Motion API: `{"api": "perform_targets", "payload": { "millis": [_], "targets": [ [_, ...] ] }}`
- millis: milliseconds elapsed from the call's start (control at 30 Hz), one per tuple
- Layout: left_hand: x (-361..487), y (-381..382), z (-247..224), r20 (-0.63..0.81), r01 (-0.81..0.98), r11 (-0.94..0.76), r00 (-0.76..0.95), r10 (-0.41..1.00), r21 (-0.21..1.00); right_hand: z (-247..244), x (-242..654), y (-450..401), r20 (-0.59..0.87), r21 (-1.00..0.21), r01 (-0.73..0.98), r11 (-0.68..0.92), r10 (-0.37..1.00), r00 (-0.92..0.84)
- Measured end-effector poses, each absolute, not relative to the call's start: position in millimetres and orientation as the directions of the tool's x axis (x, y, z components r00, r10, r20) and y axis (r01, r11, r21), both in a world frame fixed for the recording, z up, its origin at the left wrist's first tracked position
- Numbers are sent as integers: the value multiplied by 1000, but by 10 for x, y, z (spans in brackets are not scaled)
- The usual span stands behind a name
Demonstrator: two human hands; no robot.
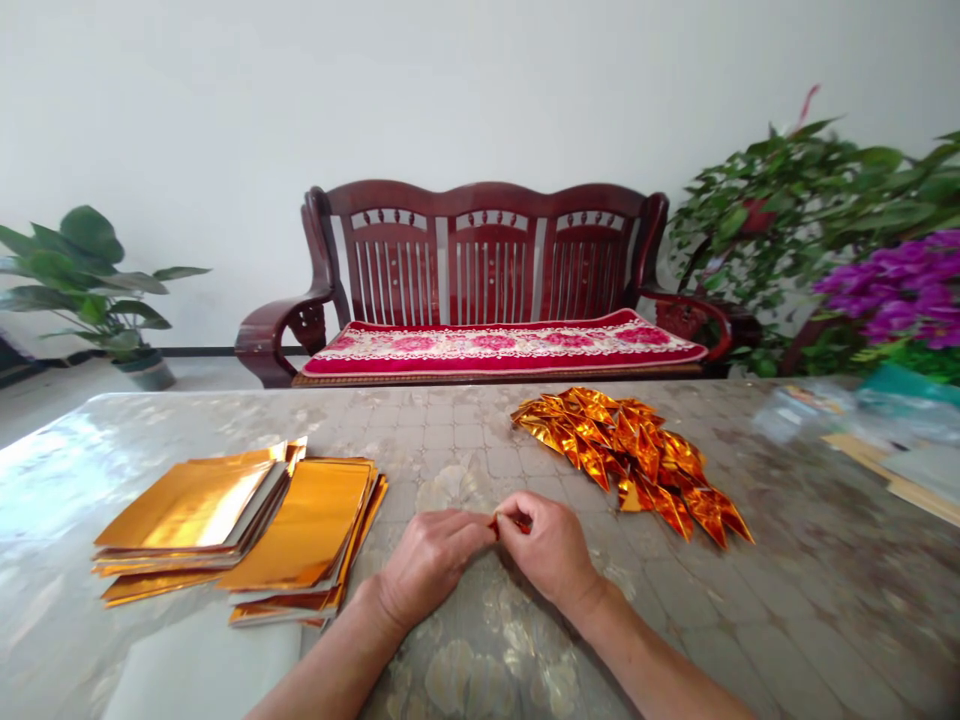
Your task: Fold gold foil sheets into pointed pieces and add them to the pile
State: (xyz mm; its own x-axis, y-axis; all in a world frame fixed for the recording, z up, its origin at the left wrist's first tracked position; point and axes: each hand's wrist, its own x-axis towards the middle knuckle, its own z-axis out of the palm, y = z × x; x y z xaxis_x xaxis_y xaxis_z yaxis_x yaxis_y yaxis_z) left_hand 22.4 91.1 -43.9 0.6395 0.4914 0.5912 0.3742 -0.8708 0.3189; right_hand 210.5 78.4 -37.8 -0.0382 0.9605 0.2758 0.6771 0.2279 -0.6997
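Note:
My left hand (439,555) and my right hand (546,545) meet at the middle of the table, fingers pinched together. Between them is a small piece of orange-gold foil paper (495,526), mostly hidden by the fingers. Both hands are closed on it. To the left lie two stacks of flat gold foil sheets, one farther left (187,500) and one nearer my left hand (307,525). Beyond my right hand sits a heap of folded, pointed foil pieces (622,440), shiny orange.
The table (450,660) has a patterned clear cover. A whitish sheet (210,665) lies at the front left. Plastic bags (810,405) and flat tan card (900,480) lie at the right edge. A wooden bench (491,270) and potted plants (94,290) stand beyond.

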Motion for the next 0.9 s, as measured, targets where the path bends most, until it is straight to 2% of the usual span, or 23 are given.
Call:
{"api": "perform_targets", "payload": {
  "millis": [67,167,400,567,667,900],
  "targets": [
    [231,920,-453,589,374,-856,621,516,356,-376,2103,784,255,-707,675,210,966,-34],
    [234,947,-498,573,373,-798,557,601,474,-368,2144,788,233,-743,632,221,970,-65],
    [196,1041,-607,548,414,-635,321,772,652,-346,2378,869,264,-841,453,297,955,-136],
    [203,1079,-607,522,417,-574,244,817,704,-355,2465,931,363,-718,496,488,871,-331],
    [211,1079,-586,512,423,-555,220,830,717,-374,2481,960,425,-664,466,585,808,-408],
    [206,1070,-563,463,411,-543,285,839,732,-419,2496,1010,479,-610,443,657,751,-454]
  ]
}}
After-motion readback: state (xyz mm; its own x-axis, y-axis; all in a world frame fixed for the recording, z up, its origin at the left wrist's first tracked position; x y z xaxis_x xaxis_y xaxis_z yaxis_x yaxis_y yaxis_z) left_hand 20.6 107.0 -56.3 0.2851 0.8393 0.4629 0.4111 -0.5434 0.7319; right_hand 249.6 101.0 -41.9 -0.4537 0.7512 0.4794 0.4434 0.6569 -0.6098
